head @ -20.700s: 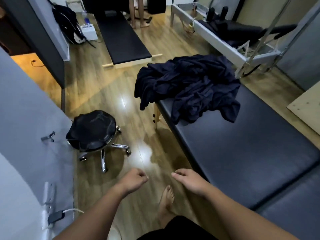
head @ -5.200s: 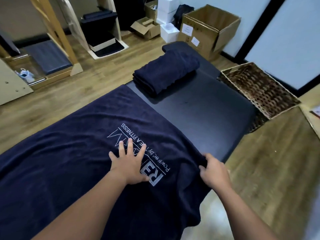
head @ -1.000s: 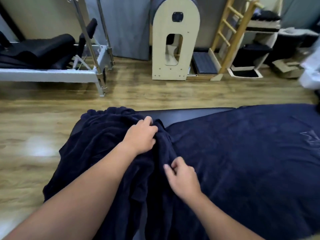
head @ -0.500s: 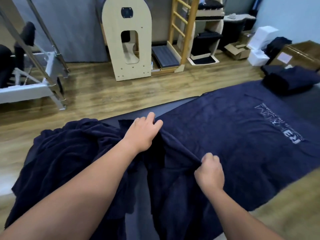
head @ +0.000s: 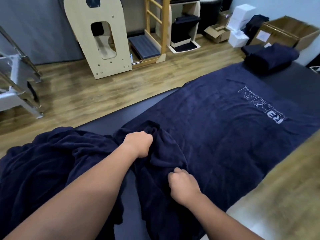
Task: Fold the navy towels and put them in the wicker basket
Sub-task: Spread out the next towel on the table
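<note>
Item: spread navy towel [head: 225, 135], lying flat along the padded black desk [head: 107, 123], white printed logo [head: 263, 104] face up toward its far end, lettering too blurred to read. Its near end is bunched into folds.

Left hand [head: 138, 144]: fingers curled into the bunched far corner of the towel, gripping it.

Right hand [head: 183, 187]: curled on the near edge of the same towel, apparently pinching a fold, though the fingertips are hidden. The two hands are apart, both on that one end.

Item: heap of unfolded navy towels [head: 43, 167], at the left end of the desk, just beside the spread towel.

Item: folded navy towel [head: 271, 57], at the far right end of the desk.

Surroundings: wooden floor [head: 78, 94], arched wooden unit [head: 98, 37], open cardboard box [head: 290, 33].
</note>
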`<action>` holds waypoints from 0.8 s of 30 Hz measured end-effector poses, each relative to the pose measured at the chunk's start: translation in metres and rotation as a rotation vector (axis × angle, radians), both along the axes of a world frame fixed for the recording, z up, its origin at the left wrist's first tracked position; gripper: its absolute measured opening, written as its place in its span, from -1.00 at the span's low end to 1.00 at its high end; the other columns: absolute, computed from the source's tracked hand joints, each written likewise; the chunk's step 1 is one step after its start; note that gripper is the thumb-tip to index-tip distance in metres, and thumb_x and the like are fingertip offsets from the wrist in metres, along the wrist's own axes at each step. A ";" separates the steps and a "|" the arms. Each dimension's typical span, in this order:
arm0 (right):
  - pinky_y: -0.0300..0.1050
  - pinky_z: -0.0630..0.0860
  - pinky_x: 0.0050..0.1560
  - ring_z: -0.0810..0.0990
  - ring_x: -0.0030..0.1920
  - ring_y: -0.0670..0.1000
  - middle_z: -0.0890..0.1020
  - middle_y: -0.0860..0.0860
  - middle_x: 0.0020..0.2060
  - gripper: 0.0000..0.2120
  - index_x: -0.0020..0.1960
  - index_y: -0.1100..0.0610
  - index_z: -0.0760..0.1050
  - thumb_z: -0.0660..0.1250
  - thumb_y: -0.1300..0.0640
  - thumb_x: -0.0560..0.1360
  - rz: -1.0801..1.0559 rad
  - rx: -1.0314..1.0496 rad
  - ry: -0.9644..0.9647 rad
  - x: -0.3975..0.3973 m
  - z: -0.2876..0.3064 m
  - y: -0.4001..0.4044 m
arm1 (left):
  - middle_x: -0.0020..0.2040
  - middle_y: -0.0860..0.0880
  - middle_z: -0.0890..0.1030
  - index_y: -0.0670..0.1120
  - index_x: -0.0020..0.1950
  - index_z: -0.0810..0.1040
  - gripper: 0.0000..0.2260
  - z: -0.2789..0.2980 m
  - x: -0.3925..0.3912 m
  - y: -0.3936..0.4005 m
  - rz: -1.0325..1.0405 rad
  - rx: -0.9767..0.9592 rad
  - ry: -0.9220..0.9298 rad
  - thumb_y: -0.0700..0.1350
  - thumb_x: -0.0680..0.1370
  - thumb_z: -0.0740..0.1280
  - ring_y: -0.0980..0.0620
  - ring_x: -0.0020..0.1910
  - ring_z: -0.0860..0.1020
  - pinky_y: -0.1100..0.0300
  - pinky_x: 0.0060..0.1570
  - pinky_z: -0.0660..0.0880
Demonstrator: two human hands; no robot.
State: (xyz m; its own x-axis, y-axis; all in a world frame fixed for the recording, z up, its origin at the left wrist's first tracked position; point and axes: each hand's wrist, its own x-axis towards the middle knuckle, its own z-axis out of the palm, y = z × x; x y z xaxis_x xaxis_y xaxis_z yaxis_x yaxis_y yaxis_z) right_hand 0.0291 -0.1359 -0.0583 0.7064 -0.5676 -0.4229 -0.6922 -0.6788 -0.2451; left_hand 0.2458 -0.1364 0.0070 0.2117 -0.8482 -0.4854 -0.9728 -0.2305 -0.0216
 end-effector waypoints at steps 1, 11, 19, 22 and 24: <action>0.04 0.55 0.04 0.53 0.02 0.11 0.48 0.04 0.03 -0.91 0.01 0.10 0.51 0.24 0.21 0.57 -0.042 0.016 -0.014 -0.009 -0.001 -0.007 | -0.13 -0.07 0.59 -0.12 -0.11 0.45 -0.92 -0.004 -0.002 0.002 0.034 0.072 0.076 -0.15 0.51 0.33 -0.11 -0.19 0.60 0.02 -0.20 0.55; -0.01 0.52 -0.11 0.57 -0.09 0.09 0.52 -0.01 -0.12 -0.84 -0.13 0.06 0.35 0.20 0.05 0.60 -0.146 -0.014 -0.141 -0.033 0.000 -0.011 | 0.06 -0.06 0.57 -0.09 0.02 0.44 -0.66 -0.044 -0.038 0.041 0.456 0.188 0.467 -0.06 0.45 0.55 -0.07 0.01 0.60 0.09 -0.03 0.60; -0.16 0.34 -0.46 0.55 -0.43 0.01 0.54 -0.05 -0.41 -0.73 -0.26 0.05 0.45 0.29 -0.14 0.45 -0.006 -0.270 -0.483 -0.025 0.011 0.066 | -0.37 -0.07 0.43 -0.09 -0.29 0.44 -0.82 -0.027 -0.066 0.065 0.623 0.172 0.884 -0.23 0.46 0.39 -0.06 -0.34 0.45 0.10 -0.38 0.52; -0.08 0.38 -0.31 0.65 -0.20 0.08 0.63 -0.02 -0.20 -0.58 -0.02 0.06 0.48 0.21 -0.30 0.51 -0.153 -0.171 -0.326 -0.024 0.016 0.074 | -0.48 0.06 0.40 -0.04 -0.43 0.41 -0.71 -0.030 -0.079 0.077 0.650 0.111 0.922 -0.23 0.46 0.37 0.04 -0.38 0.35 0.19 -0.35 0.34; -0.03 0.41 -0.20 0.65 -0.01 0.13 0.65 0.01 -0.05 -0.43 0.12 0.08 0.44 0.17 -0.42 0.49 -0.280 -0.067 -0.230 -0.026 0.022 0.075 | -0.43 0.03 0.43 -0.01 -0.42 0.46 -0.74 -0.031 -0.090 0.082 0.748 0.085 1.009 -0.17 0.46 0.37 0.05 -0.40 0.34 0.14 -0.33 0.29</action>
State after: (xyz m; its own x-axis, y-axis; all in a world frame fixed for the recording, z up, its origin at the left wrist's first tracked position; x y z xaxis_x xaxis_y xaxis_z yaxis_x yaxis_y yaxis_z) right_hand 0.0035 -0.0614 -0.0366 0.5921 -0.7735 -0.2262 -0.7854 -0.4909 -0.3771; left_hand 0.1562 -0.0545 -0.0243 0.1297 -0.6395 -0.7578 -0.1973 -0.7656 0.6124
